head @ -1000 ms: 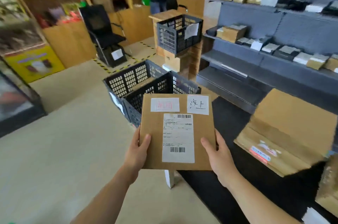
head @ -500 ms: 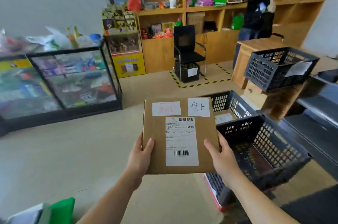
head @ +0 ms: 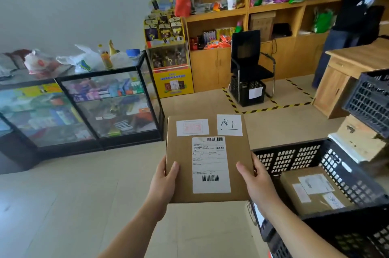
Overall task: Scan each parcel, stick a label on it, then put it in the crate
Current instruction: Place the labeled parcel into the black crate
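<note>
The black crate at lower right stands open-topped on the floor, and one brown parcel lies flat on its bottom, toward the right side, with three white labels facing up. A second crate sits higher at the right edge on a pale wooden box; only its lattice wall shows, so what it holds cannot be told. A third crate is tucked under the black chair inside the striped floor marking, a white sheet on its front, and it looks empty, though the view is too small to be sure. The glass cabinet at left is packed with coloured packets, with plastic bags and a bottle on its top. The parcel in hand is held over the floor just left of the near crate, its right edge overlapping that crate's corner in the view, face up. It carries a shipping label, a handwritten label and a red-stamped label. The left hand has a closed grip on the left edge, thumb on top, fingers hidden beneath. The right hand grips the right edge the same way, thumb lying beside the shipping label.
</note>
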The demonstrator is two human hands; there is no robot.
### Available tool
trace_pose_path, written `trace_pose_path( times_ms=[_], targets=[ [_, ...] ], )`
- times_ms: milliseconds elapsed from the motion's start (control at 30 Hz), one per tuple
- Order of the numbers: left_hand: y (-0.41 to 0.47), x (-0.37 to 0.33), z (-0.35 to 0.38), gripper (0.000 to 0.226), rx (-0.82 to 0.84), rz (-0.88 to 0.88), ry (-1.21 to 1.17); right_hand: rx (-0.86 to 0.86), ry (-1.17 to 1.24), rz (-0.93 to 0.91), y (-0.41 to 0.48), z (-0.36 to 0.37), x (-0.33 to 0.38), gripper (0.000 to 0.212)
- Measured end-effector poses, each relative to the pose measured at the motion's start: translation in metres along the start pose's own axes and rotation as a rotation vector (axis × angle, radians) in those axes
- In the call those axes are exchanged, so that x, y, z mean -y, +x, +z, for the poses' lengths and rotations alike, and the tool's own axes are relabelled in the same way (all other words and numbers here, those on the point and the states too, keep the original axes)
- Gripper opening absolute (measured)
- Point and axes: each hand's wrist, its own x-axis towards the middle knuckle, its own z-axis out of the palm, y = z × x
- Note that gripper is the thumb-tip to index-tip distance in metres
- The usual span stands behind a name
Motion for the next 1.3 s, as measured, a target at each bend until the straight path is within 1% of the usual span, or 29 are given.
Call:
trace_pose_path(
  times_ms=[100,167,300,433,600,700,800,900,967,1033,1100,1133,1300],
  targets=[
    [0.059,-0.027,0.027,0.046,0.002,-0.016,0.015,-0.018,0.019,0.024,0.065,-0.006,0.007,0.046],
    [0.1,-0.041,0.052,0.046,0.037,-0.018,0.024,-0.057,0.051,0.054,0.103,-0.017,0.009,0.047],
    [0.168,-0.062,0.12,0.036,0.176,-0.025,0.069,-0.225,0.103,0.1,0.151,-0.054,0.005,0.045],
    [0.232,-0.07,0.211,0.034,0.423,-0.02,0.162,-0.491,0.169,0.19,0.175,-0.104,-0.013,0.045],
    [0.287,-0.057,0.334,0.038,0.806,-0.06,0.361,-0.911,0.262,0.296,0.183,-0.149,-0.043,0.049],
    [0.312,-0.042,0.397,0.043,1.01,-0.109,0.506,-1.162,0.326,0.442,0.179,-0.161,-0.069,0.057],
    [0.319,-0.023,0.452,0.041,1.175,-0.105,0.669,-1.303,0.362,0.587,0.177,-0.173,-0.095,0.059],
    [0.319,-0.002,0.505,0.025,1.247,-0.05,0.811,-1.355,0.365,0.712,0.186,-0.198,-0.114,0.053],
    [0.319,0.017,0.54,0.021,1.268,-0.002,0.89,-1.366,0.35,0.769,0.196,-0.222,-0.127,0.049],
    [0.321,0.042,0.572,0.027,1.277,0.072,0.988,-1.368,0.317,0.818,0.206,-0.249,-0.146,0.047],
    [0.324,0.069,0.598,0.042,1.262,0.142,1.066,-1.377,0.272,0.842,0.215,-0.273,-0.17,0.046],
    [0.326,0.082,0.609,0.046,1.262,0.155,1.082,-1.384,0.259,0.844,0.219,-0.284,-0.183,0.044],
    [0.338,0.14,0.644,0.048,1.273,0.134,1.065,-1.385,0.219,0.864,0.235,-0.314,-0.243,0.042]
  ],
)
